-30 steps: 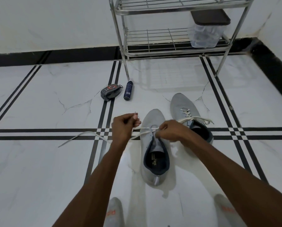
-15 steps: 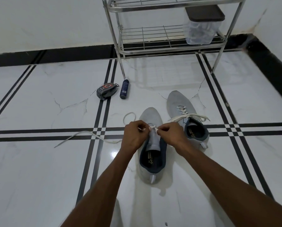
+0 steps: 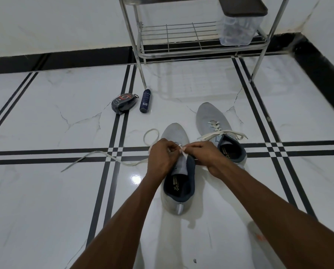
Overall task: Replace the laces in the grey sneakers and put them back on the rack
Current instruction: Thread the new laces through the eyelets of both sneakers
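On the tiled floor before the rack (image 3: 201, 35), both hands, left hand (image 3: 162, 156) and right hand (image 3: 206, 154), pinch a white lace (image 3: 104, 157) over the near grey sneaker (image 3: 178, 191), apparently threading its eyelets.

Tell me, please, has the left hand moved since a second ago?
Yes. The left hand has moved right, from beside the near sneaker to over its tongue, meeting the right hand.

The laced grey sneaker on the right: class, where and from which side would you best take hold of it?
Probably grip the laced sneaker by its dark collar rim at the open heel end, coming from above on the near side. The opening faces up, and the lace covers the front.
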Available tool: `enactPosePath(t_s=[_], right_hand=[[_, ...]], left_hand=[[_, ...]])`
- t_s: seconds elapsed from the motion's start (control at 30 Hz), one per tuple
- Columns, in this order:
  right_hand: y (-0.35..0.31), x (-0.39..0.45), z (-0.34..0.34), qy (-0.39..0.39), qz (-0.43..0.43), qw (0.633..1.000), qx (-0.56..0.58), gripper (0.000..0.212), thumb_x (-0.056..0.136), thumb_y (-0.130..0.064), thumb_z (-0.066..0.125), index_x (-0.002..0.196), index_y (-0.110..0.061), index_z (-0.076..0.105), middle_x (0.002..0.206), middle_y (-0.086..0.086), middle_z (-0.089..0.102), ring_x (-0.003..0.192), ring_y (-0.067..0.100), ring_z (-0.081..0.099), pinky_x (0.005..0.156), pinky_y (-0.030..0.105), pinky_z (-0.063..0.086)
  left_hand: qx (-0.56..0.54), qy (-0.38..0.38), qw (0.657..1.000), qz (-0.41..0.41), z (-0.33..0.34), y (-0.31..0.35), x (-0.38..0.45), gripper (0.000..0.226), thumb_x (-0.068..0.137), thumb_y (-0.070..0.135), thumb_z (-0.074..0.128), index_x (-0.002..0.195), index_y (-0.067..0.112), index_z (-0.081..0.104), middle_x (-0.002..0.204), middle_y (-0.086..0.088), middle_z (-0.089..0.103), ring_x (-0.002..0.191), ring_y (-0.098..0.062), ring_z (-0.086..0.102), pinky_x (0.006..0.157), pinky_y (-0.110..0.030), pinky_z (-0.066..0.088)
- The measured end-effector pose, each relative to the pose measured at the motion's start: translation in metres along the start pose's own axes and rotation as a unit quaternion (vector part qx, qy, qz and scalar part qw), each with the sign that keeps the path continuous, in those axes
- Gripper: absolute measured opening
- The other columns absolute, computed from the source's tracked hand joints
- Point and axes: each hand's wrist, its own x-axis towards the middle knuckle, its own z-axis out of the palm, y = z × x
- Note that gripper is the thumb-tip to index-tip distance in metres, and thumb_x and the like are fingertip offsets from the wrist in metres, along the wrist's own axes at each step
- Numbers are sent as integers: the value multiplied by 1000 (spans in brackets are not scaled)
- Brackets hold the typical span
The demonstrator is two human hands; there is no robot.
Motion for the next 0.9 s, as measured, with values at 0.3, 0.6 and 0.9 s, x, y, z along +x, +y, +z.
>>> enactPosePath(t_s=[0.3,0.6,0.9], right_hand=[[-13,8,10,-4,-10,998,-61,9,94,-7,65,91,-1,69,81,17,68,65,18,64,64,28,60],[-53,19,-51,328,-256,890,-185,19,97,-7,53,116,-7,56,122,10,53,99,15,54,91,32,50],[-13,13,9,70,-285,836,-464,22,94,-17,58,88,-6,77,86,9,64,81,28,66,71,36,52]], left_hand=[[-31,64,994,-81,-1,14,-18,39,90,61,57,80,25,69,77,9,68,77,-11,65,70,-27,51],[-43,37,991,-125,-5,8,-31,19,82,39,62,83,28,76,72,11,71,75,-9,66,72,-30,54],[-42,52,994,-88,-2,5,-31,24,83,41,61,84,24,77,74,10,71,73,-9,66,69,-28,53]])
